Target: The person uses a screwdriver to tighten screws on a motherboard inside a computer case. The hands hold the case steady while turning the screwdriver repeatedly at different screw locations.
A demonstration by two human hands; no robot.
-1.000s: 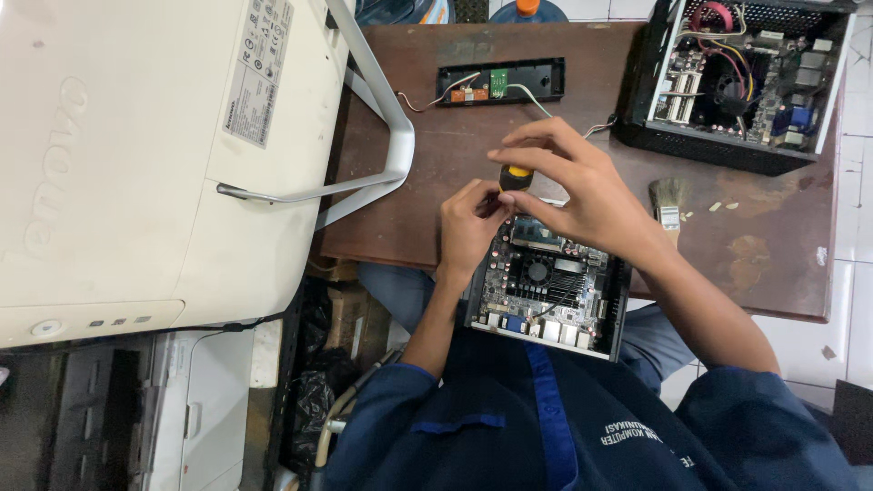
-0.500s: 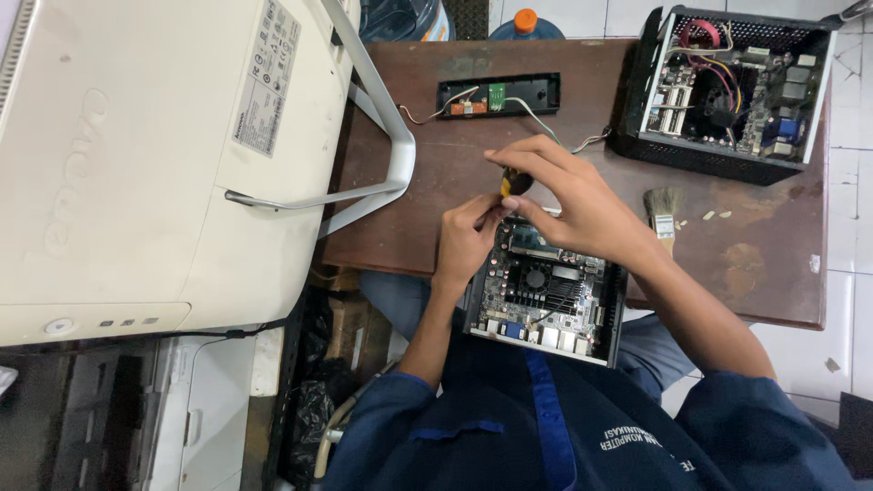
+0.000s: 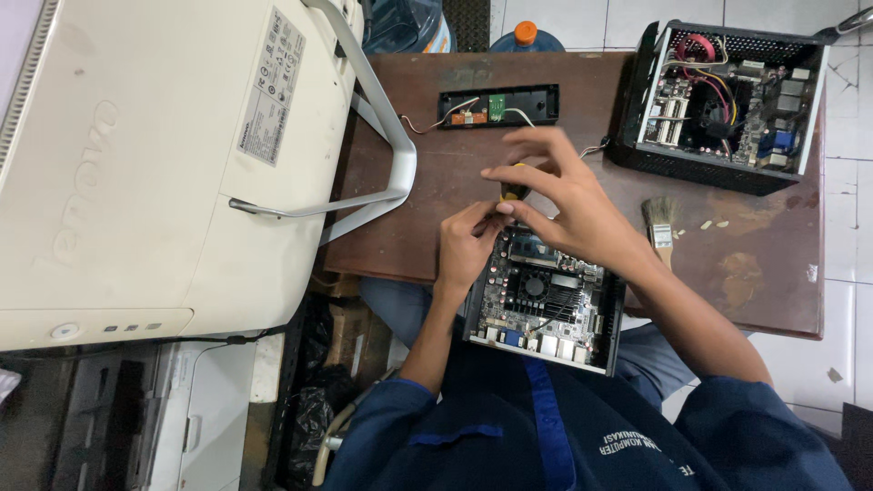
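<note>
A small open computer case with a green motherboard [image 3: 544, 305] rests against the near edge of the brown table [image 3: 436, 164] and on my lap. My left hand [image 3: 468, 241] pinches the shaft of a screwdriver at the board's far left corner. My right hand [image 3: 564, 205] hovers over the screwdriver's yellow and black handle [image 3: 515, 189], thumb and fingers loosely around it, fingers spread.
A large white all-in-one computer [image 3: 136, 164] lies face down at left, its metal stand [image 3: 386, 155] over the table. A black panel with small circuit boards [image 3: 498, 105], a second open case [image 3: 727, 105] and a paintbrush [image 3: 658, 223] lie on the table. A white printer [image 3: 164, 418] stands below left.
My right hand has opened its fingers around the screwdriver handle and shifted slightly. My left hand stays at the board's corner. The camera view has drifted a little.
</note>
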